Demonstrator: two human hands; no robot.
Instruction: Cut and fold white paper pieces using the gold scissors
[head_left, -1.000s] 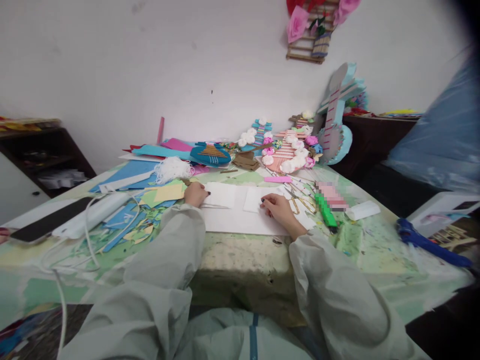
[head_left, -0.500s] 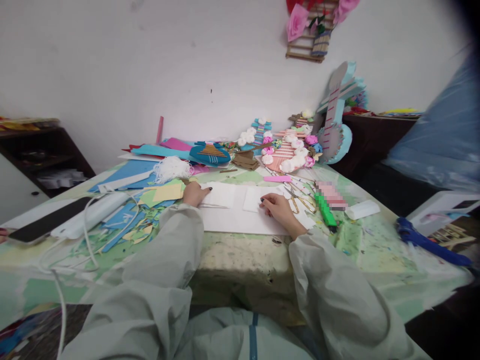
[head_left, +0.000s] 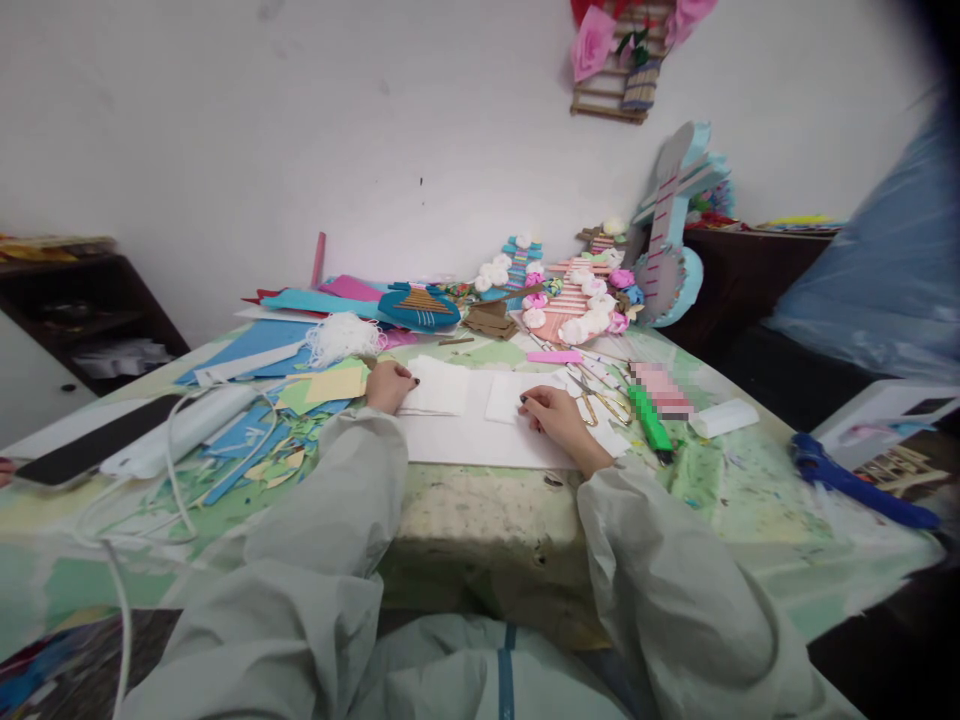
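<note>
A white board (head_left: 480, 447) lies flat near the table's front edge. On its left part rests a small stack of white paper (head_left: 439, 390), its layers slightly fanned at the lower edge. My left hand (head_left: 388, 388) is closed at the left side of that stack, the thumb on the paper's edge and the other fingers curled. A smaller piece of white paper (head_left: 504, 398) lies to the right, with a gap between the two. My right hand (head_left: 559, 417) pinches at its right edge, fingers bent; the fingertips are partly hidden.
Scissors (head_left: 611, 405), a green utility knife (head_left: 651, 422) and a white roll (head_left: 724, 419) lie right. Left are paper scraps (head_left: 300, 440), white string (head_left: 345, 340), a phone (head_left: 105, 440) and a cabled power strip (head_left: 184, 425). Paper crafts (head_left: 574, 300) stand behind. A blue-handled tool (head_left: 862, 485) is far right.
My left thumb has drawn back slightly to the left on the paper stack. The right hand and the papers look nearly unmoved.
</note>
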